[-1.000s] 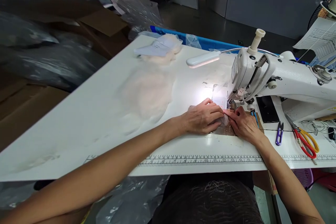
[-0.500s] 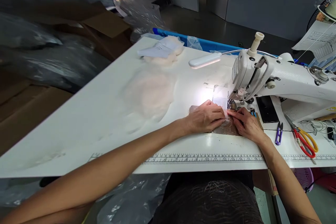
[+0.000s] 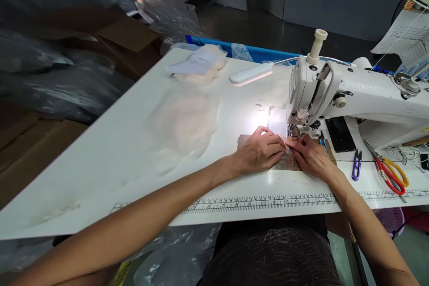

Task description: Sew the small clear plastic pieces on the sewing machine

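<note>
A white sewing machine [image 3: 372, 89] stands at the right of the table, its presser foot and needle area [image 3: 291, 130] lit by a lamp. Just in front of the needle, my left hand [image 3: 259, 149] has its fingers curled down on a small piece of pale, sheer fabric [image 3: 287, 148]. From the other side my right hand [image 3: 313, 154] pinches the same fabric between thumb and forefinger. Much of the fabric is hidden by the fingers. Under both hands lies a brownish metal plate [image 3: 290, 164].
Soft pale pieces [image 3: 184, 120] and a paper slip [image 3: 191, 63] lie to the left. A white lamp [image 3: 251, 74] reaches over the table. On the right are a phone [image 3: 340, 135], purple thread snips [image 3: 356, 165] and red-and-yellow-handled scissors [image 3: 390, 174]. A printed ruler [image 3: 248, 203] runs along the front edge.
The head view has shifted slightly, so most things sit a little farther left in the picture. Both hands keep nearly the same place and grip by the needle.
</note>
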`<state>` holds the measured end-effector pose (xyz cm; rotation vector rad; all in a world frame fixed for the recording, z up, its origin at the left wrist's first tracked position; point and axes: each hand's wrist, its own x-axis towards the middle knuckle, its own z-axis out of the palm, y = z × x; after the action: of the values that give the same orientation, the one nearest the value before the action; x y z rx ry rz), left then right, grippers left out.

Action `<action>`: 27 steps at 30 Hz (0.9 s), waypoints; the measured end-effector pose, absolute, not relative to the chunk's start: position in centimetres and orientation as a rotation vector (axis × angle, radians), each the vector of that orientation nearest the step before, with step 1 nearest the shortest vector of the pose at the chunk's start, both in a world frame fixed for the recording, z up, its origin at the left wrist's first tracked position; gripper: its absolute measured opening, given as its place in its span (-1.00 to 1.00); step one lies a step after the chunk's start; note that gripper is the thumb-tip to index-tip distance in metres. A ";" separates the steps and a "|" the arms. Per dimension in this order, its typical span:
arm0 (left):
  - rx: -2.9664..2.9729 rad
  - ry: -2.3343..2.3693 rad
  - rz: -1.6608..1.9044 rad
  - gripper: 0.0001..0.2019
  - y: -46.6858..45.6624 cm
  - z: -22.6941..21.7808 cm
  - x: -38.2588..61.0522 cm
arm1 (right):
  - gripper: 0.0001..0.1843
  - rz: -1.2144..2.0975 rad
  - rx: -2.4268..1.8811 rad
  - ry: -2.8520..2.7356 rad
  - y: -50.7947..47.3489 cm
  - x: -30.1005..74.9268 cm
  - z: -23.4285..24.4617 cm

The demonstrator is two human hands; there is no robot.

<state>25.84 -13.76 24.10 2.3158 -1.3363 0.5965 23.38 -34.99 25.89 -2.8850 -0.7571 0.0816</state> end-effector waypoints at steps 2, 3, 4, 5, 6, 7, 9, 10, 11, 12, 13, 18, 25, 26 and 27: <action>2.306 -1.389 0.702 -0.76 -13.8 24.0 25.9 | -0.55 0.072 -2.850 -0.740 -35.2 23.4 25.8; 2.299 -1.407 0.746 -0.77 -13.9 23.9 25.9 | -0.55 0.066 -2.820 -0.731 -35.3 23.4 25.7; 2.293 -1.420 0.780 -0.78 -13.9 23.9 25.9 | -0.55 0.057 -2.785 -0.724 -35.5 23.4 25.6; 2.285 -1.434 0.805 -0.79 -13.9 23.9 25.9 | -0.56 0.050 -2.748 -0.723 -35.7 23.4 25.5; 2.280 -1.445 0.819 -0.79 -13.9 23.8 25.9 | -0.56 0.045 -2.715 -0.726 -35.8 23.4 25.4; 2.276 -1.458 0.826 -0.80 -13.9 23.8 25.9 | -0.56 0.039 -2.688 -0.733 -36.0 23.4 25.3; 2.285 -1.479 0.813 -0.80 -13.8 23.7 25.8 | -0.58 0.031 -2.662 -0.750 -36.1 23.5 25.1; 2.297 -1.486 0.797 -0.79 -13.7 23.7 25.8 | -0.58 0.029 -2.662 -0.759 -36.2 23.5 25.0; 2.311 -1.489 0.780 -0.79 -13.7 23.7 25.8 | -0.59 0.026 -2.669 -0.763 -36.2 23.5 25.0; 2.325 -1.490 0.764 -0.78 -13.6 23.7 25.8 | -0.59 0.024 -2.679 -0.767 -36.2 23.5 24.9; 2.336 -1.494 0.752 -0.77 -13.6 23.7 25.8 | -0.59 0.022 -2.690 -0.768 -36.1 23.5 24.9; 2.309 -1.509 0.784 -0.76 -13.7 23.6 25.8 | -0.59 0.039 -2.727 -0.773 -35.9 23.4 25.0; 2.293 -1.501 0.723 -0.76 -13.6 23.4 25.8 | -0.58 0.047 -2.700 -0.775 -36.0 23.5 24.9; 2.299 -1.501 0.707 -0.75 -13.6 23.4 25.8 | -0.58 0.047 -2.694 -0.774 -36.0 23.5 24.8; 2.303 -1.503 0.693 -0.75 -13.6 23.3 25.8 | -0.58 0.045 -2.685 -0.773 -36.0 23.5 24.8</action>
<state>25.80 -13.58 23.33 2.3030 -1.5026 0.6930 23.47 -36.04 24.83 -2.6847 -0.7728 0.0454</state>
